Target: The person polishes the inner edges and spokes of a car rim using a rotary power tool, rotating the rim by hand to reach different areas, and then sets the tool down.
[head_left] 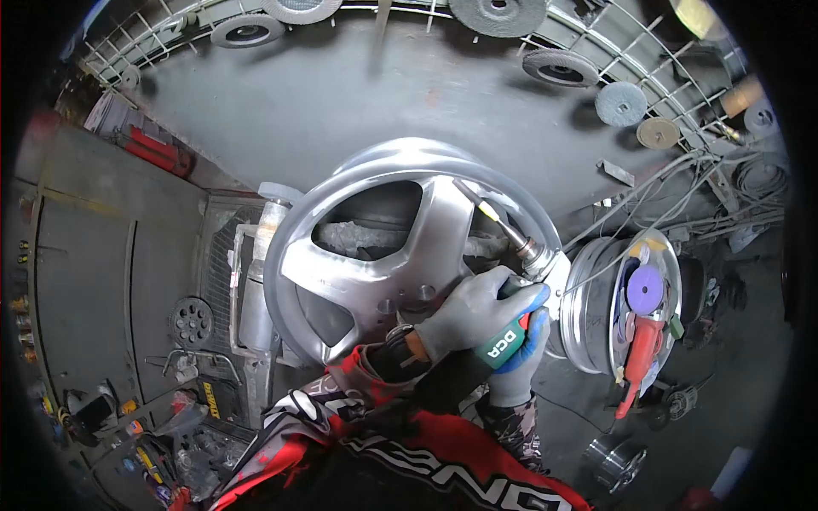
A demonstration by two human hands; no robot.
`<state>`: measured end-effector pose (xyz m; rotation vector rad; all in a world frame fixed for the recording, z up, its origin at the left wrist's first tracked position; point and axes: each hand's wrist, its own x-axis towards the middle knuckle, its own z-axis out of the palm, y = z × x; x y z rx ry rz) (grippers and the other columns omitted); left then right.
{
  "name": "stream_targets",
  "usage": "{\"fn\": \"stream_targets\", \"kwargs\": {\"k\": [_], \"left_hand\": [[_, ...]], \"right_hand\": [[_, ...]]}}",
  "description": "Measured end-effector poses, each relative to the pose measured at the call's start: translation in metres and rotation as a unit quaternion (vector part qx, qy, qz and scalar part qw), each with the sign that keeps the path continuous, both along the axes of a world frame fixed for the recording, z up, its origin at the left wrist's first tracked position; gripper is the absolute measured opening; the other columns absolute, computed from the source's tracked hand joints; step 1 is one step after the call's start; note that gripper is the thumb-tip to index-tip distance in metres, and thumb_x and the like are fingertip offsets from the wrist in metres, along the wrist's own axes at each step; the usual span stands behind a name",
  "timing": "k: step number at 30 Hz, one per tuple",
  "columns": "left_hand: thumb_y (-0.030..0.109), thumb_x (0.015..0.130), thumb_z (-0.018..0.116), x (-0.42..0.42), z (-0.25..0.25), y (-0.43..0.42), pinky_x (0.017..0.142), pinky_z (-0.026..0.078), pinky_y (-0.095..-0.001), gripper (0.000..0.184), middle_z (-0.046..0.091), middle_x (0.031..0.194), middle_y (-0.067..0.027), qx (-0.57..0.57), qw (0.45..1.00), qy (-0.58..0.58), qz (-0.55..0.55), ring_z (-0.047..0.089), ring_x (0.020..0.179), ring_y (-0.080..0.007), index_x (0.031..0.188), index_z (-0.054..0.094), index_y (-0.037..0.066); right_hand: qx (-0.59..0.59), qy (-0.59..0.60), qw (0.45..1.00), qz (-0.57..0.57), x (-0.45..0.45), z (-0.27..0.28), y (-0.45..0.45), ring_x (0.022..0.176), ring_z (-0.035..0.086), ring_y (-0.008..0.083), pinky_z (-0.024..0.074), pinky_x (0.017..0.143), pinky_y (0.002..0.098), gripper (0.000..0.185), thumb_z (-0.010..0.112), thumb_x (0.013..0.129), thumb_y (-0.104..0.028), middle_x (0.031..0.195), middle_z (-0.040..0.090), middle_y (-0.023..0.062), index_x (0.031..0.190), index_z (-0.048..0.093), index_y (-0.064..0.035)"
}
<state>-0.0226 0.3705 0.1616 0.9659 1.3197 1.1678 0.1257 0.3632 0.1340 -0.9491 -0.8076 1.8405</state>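
A silver alloy wheel rim [423,294] with broad spokes stands upright in front of me. Both hands wear grey gloves with blue fingertips. My left hand [471,312] is wrapped over the front of a green and black DCA angle grinder [504,344]. Around the body of the same tool, my right hand [517,366] grips from the right side. A slim shaft [509,228] with a yellow band runs from the grinder's head up and left across a spoke opening. Its tip lies near the spoke's upper edge; contact cannot be made out.
Right of the rim, a second wheel [588,298] carries a red power tool [641,362] and a purple disc [645,288]. Several abrasive discs hang on a wire rack [656,38] above. Cables [673,183] run along the right wall. A metal cylinder [255,311] stands left.
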Motion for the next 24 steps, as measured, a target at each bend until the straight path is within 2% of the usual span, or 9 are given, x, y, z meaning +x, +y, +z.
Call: {"fn": "stream_targets", "kwargs": {"k": [4, 6, 7, 8, 10, 13, 16, 20, 24], "left_hand": [[0.034, 0.102, 0.07, 0.002, 0.004, 0.0, 0.084, 0.057, -0.0342, 0.038, 0.076, 0.097, -0.0192, -0.002, 0.999, -0.032, 0.001, 0.074, 0.094, -0.0181, 0.109, 0.068, -0.003], [0.035, 0.102, 0.07, 0.013, -0.007, 0.001, 0.085, 0.058, -0.0347, 0.04, 0.076, 0.097, -0.0197, 0.11, 0.993, 0.047, -0.021, 0.075, 0.093, -0.0193, 0.108, 0.067, -0.004], [0.036, 0.102, 0.07, 0.018, -0.011, 0.006, 0.085, 0.058, -0.035, 0.041, 0.077, 0.097, -0.0193, 0.015, 0.999, 0.017, -0.026, 0.076, 0.092, -0.02, 0.107, 0.068, -0.004], [0.036, 0.102, 0.07, 0.017, -0.011, 0.006, 0.085, 0.058, -0.035, 0.041, 0.077, 0.097, -0.0193, 0.015, 0.999, 0.015, -0.024, 0.076, 0.092, -0.02, 0.107, 0.068, -0.004], [0.036, 0.102, 0.071, 0.015, -0.012, 0.004, 0.083, 0.058, -0.0362, 0.04, 0.076, 0.095, -0.0192, 0.012, 1.0, 0.013, -0.023, 0.076, 0.091, -0.0214, 0.106, 0.068, -0.003], [0.034, 0.101, 0.071, -0.002, 0.003, -0.003, 0.078, 0.058, -0.0367, 0.037, 0.075, 0.092, -0.0191, 0.033, 0.999, 0.009, -0.003, 0.076, 0.087, -0.023, 0.103, 0.067, -0.003], [0.033, 0.101, 0.072, 0.005, -0.009, -0.002, 0.077, 0.058, -0.0366, 0.036, 0.075, 0.091, -0.0196, 0.068, 0.996, 0.052, -0.003, 0.077, 0.085, -0.0236, 0.102, 0.067, -0.003], [0.038, 0.1, 0.073, 0.016, -0.004, 0.004, 0.077, 0.059, -0.0377, 0.043, 0.075, 0.09, -0.022, 0.045, 0.998, 0.029, -0.013, 0.078, 0.086, -0.0287, 0.104, 0.068, -0.005], [0.041, 0.1, 0.073, 0.008, -0.002, 0.002, 0.081, 0.059, -0.0403, 0.046, 0.075, 0.092, -0.0221, 0.008, 0.999, 0.043, -0.014, 0.078, 0.091, -0.0312, 0.102, 0.068, -0.004]], "right_hand": [[-0.013, 0.021, 1.0, -0.004, -0.003, 0.016, 0.0, 0.125, 0.06, 0.0218, 0.0462, 0.111, 0.0378, 0.055, 0.038, 0.114, -0.049, 0.136, 0.061, 0.0114, 0.143, 0.054, -0.005], [-0.028, 0.052, 0.998, -0.021, -0.001, 0.019, -0.002, 0.126, 0.059, 0.0224, 0.0466, 0.111, 0.0391, 0.055, 0.037, 0.114, -0.047, 0.137, 0.061, 0.0126, 0.144, 0.054, -0.004], [0.036, -0.007, 0.999, -0.019, 0.001, 0.018, -0.001, 0.126, 0.059, 0.0229, 0.0469, 0.11, 0.0398, 0.055, 0.037, 0.115, -0.046, 0.138, 0.06, 0.013, 0.146, 0.052, -0.0036], [0.097, -0.065, 0.993, -0.018, 0.003, 0.016, -0.001, 0.127, 0.059, 0.0233, 0.0472, 0.11, 0.0406, 0.054, 0.036, 0.115, -0.045, 0.139, 0.059, 0.0134, 0.147, 0.051, -0.0032], [0.107, -0.083, 0.991, -0.016, 0.002, 0.014, -0.003, 0.127, 0.058, 0.0234, 0.0478, 0.109, 0.0414, 0.053, 0.035, 0.116, -0.043, 0.141, 0.058, 0.0131, 0.148, 0.05, -0.0034], [-0.007, 0.035, 0.999, -0.014, -0.002, 0.004, -0.005, 0.127, 0.058, 0.0232, 0.047, 0.11, 0.0404, 0.052, 0.035, 0.116, -0.043, 0.14, 0.059, 0.0126, 0.148, 0.051, -0.0038], [0.066, -0.045, 0.997, -0.006, -0.003, 0.012, -0.006, 0.128, 0.058, 0.024, 0.0464, 0.111, 0.0403, 0.054, 0.036, 0.115, -0.044, 0.141, 0.058, 0.0132, 0.149, 0.05, -0.0037], [0.017, 0.047, 0.998, -0.028, 0.005, 0.019, -0.001, 0.132, 0.057, 0.0269, 0.0447, 0.114, 0.0435, 0.055, 0.038, 0.114, -0.047, 0.145, 0.058, 0.014, 0.151, 0.048, -0.0073], [0.023, 0.052, 0.998, -0.04, 0.001, 0.006, -0.002, 0.133, 0.056, 0.0268, 0.0438, 0.115, 0.0433, 0.055, 0.04, 0.114, -0.047, 0.147, 0.056, 0.0139, 0.152, 0.047, -0.0082]]}}
